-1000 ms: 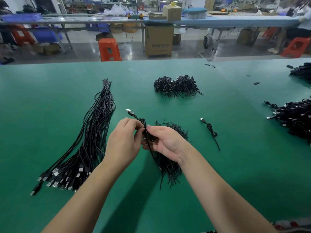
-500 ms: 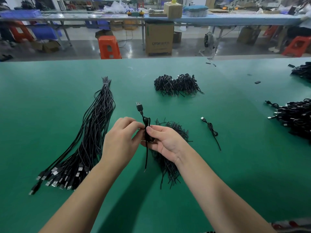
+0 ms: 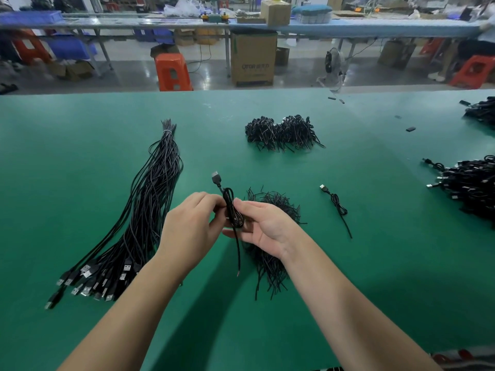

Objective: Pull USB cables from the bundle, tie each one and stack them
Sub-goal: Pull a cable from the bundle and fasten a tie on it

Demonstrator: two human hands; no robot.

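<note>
I've got both my left hand (image 3: 191, 226) and right hand (image 3: 265, 226) pinching the coiled cable (image 3: 232, 210); best to keep loops tight while knotting the loose tail.

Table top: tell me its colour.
Green, plain, no pattern; the table top shows clearly in the head view.

A coiled USB cable (image 3: 232, 210) is pinched between left hand (image 3: 191, 228) and right hand (image 3: 267, 227) above the green surface (image 3: 375, 263); its plug is pointed up and away, its bare tail hung down. Long cable bundle (image 3: 134, 226) is laid at left. A pile of tied cables (image 3: 270, 253) is partly hidden under the right hand. One tied cable (image 3: 338, 207) is seen alone to the right.
</note>
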